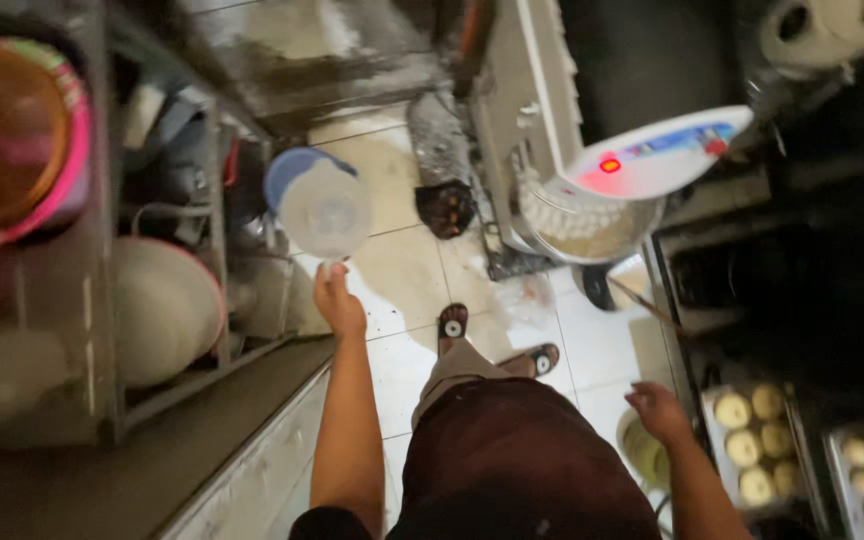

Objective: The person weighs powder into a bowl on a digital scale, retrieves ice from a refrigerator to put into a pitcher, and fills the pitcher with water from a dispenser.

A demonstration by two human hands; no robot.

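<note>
The fingers (327, 275) of the left hand (337, 300) are closed around the small handle of a clear plastic jug (324, 210), seen from above as a round, slightly cloudy cup. The jug stands out from the fingers toward 12 o'clock, and it is held in the air over a blue round bucket (287, 170) on the floor. The right hand (657, 410) hangs low at the person's side; its fingers look loosely curled and hold nothing, but the picture is blurred there, so one cannot tell it with certainty. Just beside it, toward 3 o'clock, lies a metal tray (712, 440) with pale round dough pieces (752, 440) in rows, and a second such tray (842, 470) is farther right.

The floor (402, 260) is of light square tiles, wet and stained in places. The person's feet in dark sandals (452, 325) stand on it. At 1 o'clock from the left hand there is a mixer machine with a round metal bowl (582, 225) and a white tilted head with a red light (657, 155). To 9 o'clock a metal shelf rack (102, 300) carries a pink and orange plastic basin (17, 140) and a white round basin (162, 310). A grey worktop (152, 460) edge runs along the lower left.
</note>
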